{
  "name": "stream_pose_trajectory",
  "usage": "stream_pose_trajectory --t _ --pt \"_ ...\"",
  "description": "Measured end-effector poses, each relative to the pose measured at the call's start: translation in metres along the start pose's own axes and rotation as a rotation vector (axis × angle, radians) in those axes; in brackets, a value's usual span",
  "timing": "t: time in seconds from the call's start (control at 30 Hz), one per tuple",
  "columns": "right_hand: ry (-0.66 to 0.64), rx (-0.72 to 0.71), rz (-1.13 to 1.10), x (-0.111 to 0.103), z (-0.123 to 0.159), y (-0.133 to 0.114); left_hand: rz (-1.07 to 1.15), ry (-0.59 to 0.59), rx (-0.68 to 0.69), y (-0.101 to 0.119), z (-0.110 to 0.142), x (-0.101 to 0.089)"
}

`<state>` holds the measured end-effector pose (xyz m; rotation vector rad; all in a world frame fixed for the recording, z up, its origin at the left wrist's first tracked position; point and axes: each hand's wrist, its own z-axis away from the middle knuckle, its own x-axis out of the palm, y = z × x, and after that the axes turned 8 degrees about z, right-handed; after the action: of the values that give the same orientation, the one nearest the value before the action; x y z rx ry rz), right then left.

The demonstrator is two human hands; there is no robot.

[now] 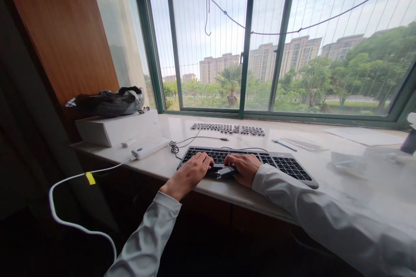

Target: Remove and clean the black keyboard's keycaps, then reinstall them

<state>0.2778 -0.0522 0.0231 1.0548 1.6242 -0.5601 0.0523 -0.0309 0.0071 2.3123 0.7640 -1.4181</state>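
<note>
A dark grey keyboard [286, 166] lies along the front of the windowsill counter. My left hand [194, 168] rests on its left part, fingers slightly bent and spread over the keys, holding nothing that shows. Over the middle of the keyboard's front edge, my right hand [245, 168] is closed around a small dark device with a shiny end [225, 173]; that end points left, and its exact kind is unclear. The right fingertips reach down to the keys. Behind the keyboard, several loose black keycaps [227, 129] are laid out in rows.
A thin black cable [177, 147] lies coiled left of the keyboard. Beyond it are a white power strip [151, 148] and a white box [118, 127] with a dark bag on top. At right lie a blue stick tool [285, 145], clear plastic bags [349, 162] and paper [364, 136].
</note>
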Motion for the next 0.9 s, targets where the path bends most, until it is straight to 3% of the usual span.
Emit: stream_pose_trajectory --t 0.13,0.33,0.63,0.9 --pt "-0.003 0.002 0.012 -0.003 0.000 -0.001 0.189 0.055 -0.007 -0.008 0.005 0.000" --pt "-0.003 0.014 0.006 -0.001 -0.002 0.000 0.478 0.243 -0.111 -0.020 0.015 0.002" --pt "0.002 0.079 -0.022 0.004 -0.004 0.001 0.515 0.331 -0.213 -0.018 0.018 0.008" --pt "0.025 0.046 -0.025 0.005 -0.004 0.000 0.461 0.370 -0.195 -0.015 0.019 0.008"
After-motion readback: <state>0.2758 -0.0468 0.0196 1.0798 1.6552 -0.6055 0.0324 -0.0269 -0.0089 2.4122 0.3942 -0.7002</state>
